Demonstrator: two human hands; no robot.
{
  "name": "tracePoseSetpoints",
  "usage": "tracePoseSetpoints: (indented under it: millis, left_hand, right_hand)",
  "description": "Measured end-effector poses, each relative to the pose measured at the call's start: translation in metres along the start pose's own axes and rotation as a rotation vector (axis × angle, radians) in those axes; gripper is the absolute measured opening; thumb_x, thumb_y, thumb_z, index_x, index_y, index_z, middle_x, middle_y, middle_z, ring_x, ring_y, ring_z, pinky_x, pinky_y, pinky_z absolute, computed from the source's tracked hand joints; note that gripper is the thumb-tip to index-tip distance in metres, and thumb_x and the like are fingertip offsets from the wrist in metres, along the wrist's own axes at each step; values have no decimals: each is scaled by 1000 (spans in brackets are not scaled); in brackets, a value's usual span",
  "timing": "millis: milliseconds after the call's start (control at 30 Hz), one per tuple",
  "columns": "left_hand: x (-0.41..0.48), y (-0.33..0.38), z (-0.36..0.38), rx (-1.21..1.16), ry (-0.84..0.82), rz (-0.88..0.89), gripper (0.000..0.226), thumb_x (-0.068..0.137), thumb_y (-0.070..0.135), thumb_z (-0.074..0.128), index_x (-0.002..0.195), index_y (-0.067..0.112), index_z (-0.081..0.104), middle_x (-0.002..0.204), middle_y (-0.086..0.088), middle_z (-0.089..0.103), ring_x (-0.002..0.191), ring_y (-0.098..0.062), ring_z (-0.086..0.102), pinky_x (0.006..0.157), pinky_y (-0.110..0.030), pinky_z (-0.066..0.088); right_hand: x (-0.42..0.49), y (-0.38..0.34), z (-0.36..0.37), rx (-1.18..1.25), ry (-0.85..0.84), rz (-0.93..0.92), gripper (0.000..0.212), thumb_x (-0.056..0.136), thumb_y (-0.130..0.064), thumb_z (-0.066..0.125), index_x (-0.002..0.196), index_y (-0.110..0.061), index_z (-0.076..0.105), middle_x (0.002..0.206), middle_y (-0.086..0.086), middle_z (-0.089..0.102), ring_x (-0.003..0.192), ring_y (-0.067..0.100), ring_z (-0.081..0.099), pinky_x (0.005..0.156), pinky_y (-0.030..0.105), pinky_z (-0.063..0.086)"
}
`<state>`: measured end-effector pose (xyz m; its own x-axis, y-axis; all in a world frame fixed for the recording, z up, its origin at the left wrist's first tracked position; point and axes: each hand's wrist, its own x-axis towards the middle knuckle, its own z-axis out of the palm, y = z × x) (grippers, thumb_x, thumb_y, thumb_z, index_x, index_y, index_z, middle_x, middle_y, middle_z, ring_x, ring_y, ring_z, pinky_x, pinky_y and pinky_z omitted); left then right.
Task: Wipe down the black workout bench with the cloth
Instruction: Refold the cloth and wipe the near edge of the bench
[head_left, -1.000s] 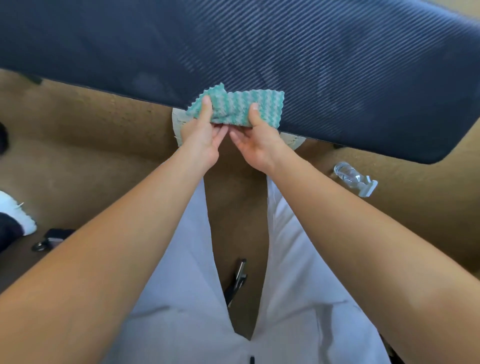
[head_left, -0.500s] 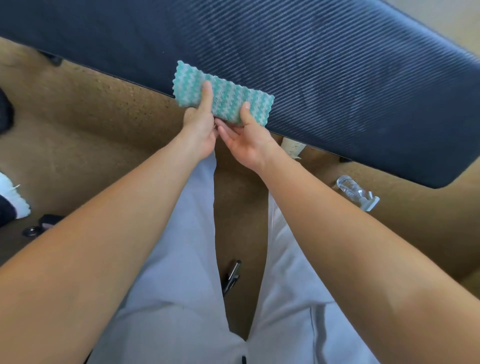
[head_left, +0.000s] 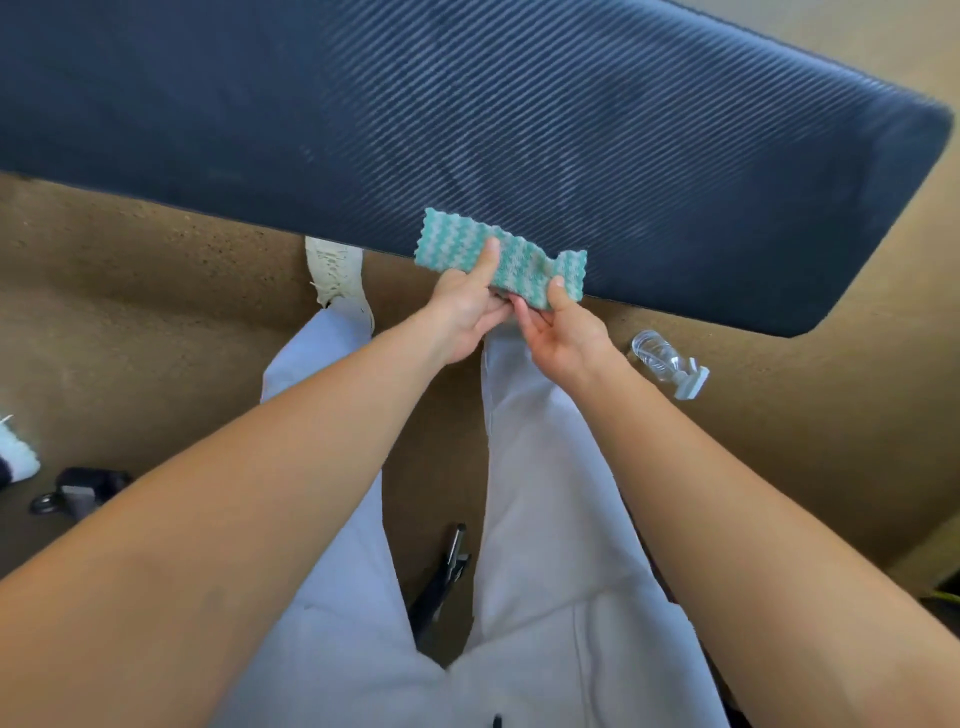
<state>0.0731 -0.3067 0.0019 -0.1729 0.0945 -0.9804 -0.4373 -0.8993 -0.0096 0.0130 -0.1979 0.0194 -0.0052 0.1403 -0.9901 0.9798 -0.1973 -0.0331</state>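
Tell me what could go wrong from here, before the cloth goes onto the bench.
1. The cloth is pinched only along its lower edge by the left hand and right hand; it may bunch up and wipe just a narrow strip of the bench.
2. The spray bottle lies on the floor by the right leg; a sidestep along the bench could kick it.
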Motion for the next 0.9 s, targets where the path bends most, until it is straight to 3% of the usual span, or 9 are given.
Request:
tracePoseSetpoints:
  millis: [200, 433, 500, 600, 667, 800, 900]
  left_hand:
    - [2, -26, 54, -48, 6, -23, 54, 105, 40, 53, 146, 5, 47, 140, -21, 62, 127, -32, 63, 112, -46, 49]
    - [-14, 8, 6, -166, 103, 56, 56, 106, 42, 50, 146, 3, 45, 139, -22, 61, 127, -33, 63, 111, -48, 49]
    - [-19, 26, -16, -183, 158, 81, 53, 105, 41, 51, 143, 4, 48, 138, -21, 61, 126, -32, 64, 107, -45, 53]
    - [-26, 51, -54, -174, 227, 82, 51, 104, 42, 54, 135, 2, 56, 132, -20, 67, 116, -30, 70, 96, -41, 60]
    - [-30, 67, -83, -147, 225, 69, 48, 105, 41, 52, 128, 0, 61, 126, -22, 70, 110, -29, 72, 92, -38, 62]
    - [-45, 104, -151, -135, 166, 44, 38, 106, 31, 54, 127, 0, 59, 127, -22, 67, 115, -27, 70, 101, -36, 58]
    - [-55, 125, -180, -42, 93, 32, 42, 104, 32, 60, 134, 3, 58, 132, -18, 68, 118, -24, 69, 104, -38, 56]
  right_hand:
    - [11, -41, -46, 46, 100, -63, 40, 102, -26, 59, 133, 0, 58, 121, 18, 71, 95, 24, 74, 61, 24, 60]
    - [1, -5, 10, 60, -20, 19, 38, 103, -16, 57, 139, -3, 53, 130, 17, 64, 106, 25, 68, 64, 28, 63]
    - [-6, 12, 34, 95, -25, 23, 40, 103, -20, 57, 140, -7, 51, 134, 17, 61, 117, 29, 65, 76, 32, 63]
    - [-12, 41, 71, 119, -48, 37, 46, 103, -29, 57, 142, -6, 49, 139, 17, 59, 128, 30, 60, 105, 37, 53]
    - [-12, 63, 98, 112, -70, 58, 47, 103, -30, 57, 140, -3, 49, 138, 19, 59, 130, 29, 59, 111, 40, 47]
    - [-9, 117, 153, 34, -23, 15, 51, 100, -35, 61, 141, -6, 49, 136, 17, 61, 123, 29, 63, 106, 41, 52]
    - [-9, 140, 177, -76, -20, -14, 46, 101, -32, 59, 140, -9, 51, 136, 15, 63, 119, 26, 66, 96, 38, 58]
